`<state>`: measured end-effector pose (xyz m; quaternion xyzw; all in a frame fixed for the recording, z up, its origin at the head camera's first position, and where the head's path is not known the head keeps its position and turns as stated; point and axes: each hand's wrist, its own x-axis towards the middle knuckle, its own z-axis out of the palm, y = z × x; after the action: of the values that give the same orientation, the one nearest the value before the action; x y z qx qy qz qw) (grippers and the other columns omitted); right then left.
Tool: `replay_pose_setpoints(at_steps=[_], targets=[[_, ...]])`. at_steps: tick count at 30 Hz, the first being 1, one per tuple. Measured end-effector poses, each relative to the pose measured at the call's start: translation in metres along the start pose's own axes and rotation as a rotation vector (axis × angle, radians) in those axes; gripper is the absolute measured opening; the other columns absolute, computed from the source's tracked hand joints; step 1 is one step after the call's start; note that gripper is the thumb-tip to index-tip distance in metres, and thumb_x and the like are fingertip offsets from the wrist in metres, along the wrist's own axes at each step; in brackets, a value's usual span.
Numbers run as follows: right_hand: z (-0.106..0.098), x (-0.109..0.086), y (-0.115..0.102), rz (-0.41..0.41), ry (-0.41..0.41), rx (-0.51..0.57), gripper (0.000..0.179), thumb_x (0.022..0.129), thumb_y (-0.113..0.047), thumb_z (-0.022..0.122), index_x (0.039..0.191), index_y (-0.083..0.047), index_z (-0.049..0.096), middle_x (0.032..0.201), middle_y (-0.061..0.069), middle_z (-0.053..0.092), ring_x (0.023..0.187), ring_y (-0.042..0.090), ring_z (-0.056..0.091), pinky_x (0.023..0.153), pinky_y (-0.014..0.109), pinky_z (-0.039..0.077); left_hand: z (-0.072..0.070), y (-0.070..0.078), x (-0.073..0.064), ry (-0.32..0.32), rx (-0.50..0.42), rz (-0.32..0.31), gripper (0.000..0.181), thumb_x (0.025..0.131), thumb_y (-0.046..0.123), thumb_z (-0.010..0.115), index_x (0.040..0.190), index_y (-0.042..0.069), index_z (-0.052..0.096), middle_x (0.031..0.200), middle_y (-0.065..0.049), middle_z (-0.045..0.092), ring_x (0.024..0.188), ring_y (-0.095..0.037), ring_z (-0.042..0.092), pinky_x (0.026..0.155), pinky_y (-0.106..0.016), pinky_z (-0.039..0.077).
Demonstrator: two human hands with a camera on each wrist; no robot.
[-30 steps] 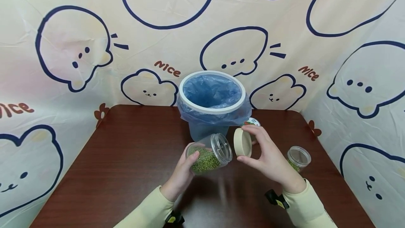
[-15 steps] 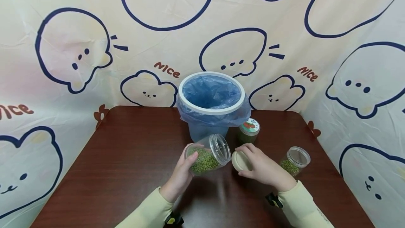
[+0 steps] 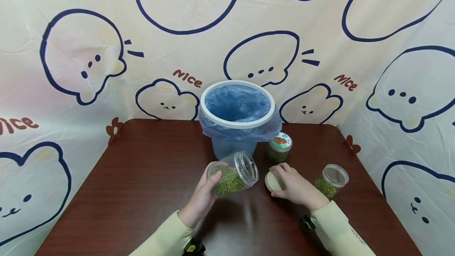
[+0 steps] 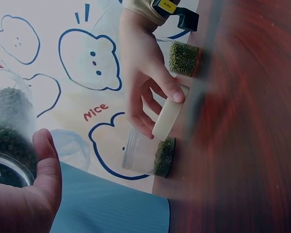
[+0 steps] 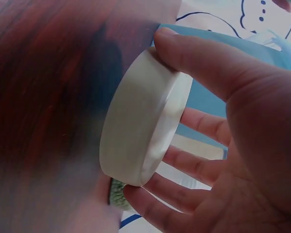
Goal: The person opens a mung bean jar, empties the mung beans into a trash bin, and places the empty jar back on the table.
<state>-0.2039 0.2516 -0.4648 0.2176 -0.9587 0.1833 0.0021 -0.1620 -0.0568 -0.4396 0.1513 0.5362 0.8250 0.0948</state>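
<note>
My left hand (image 3: 200, 200) grips a clear jar (image 3: 232, 177) partly filled with small green beans, the thumb along its near side. The jar is tilted, its uncovered mouth facing right; the left wrist view catches only part of the jar (image 4: 9, 111), at the left edge. Just right of that mouth, my right hand (image 3: 300, 188) holds a round cream lid (image 3: 273, 181) by its edge, low over the brown table. From the right wrist, the thumb shows on one side of the lid (image 5: 131, 121) and fingertips on the opposite side.
Behind the hands stands a blue bin (image 3: 232, 145) with a white rim and a blue liner bag. A small jar with a printed lid (image 3: 281, 140) is at its right. Farther right is an uncovered small jar of green beans (image 3: 327, 187). A patterned cloth (image 3: 170, 54) hangs behind.
My right hand has lowered the cream lid to near the table and turned it flatter, then shifted slightly right. The printed-lid jar has come into view. The left hand and jar have barely moved.
</note>
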Motion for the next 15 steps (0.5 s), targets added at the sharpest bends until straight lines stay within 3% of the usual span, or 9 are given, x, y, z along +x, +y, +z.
replay_pose_setpoints(at_steps=[15], targets=[[0.0049, 0.0002, 0.0084, 0.049, -0.041, 0.011, 0.067, 0.077, -0.029, 0.090, 0.133, -0.012, 0.058, 0.128, 0.012, 0.056, 0.111, 0.032, 0.056, 0.086, 0.048, 0.053, -0.0011, -0.0023, 0.0000, -0.042, 0.006, 0.002, 0.023, 0.107, 0.022, 0.040, 0.128, 0.016, 0.047, 0.126, -0.003, 0.067, 0.109, -0.013, 0.067, 0.086, -0.031, 0.058]])
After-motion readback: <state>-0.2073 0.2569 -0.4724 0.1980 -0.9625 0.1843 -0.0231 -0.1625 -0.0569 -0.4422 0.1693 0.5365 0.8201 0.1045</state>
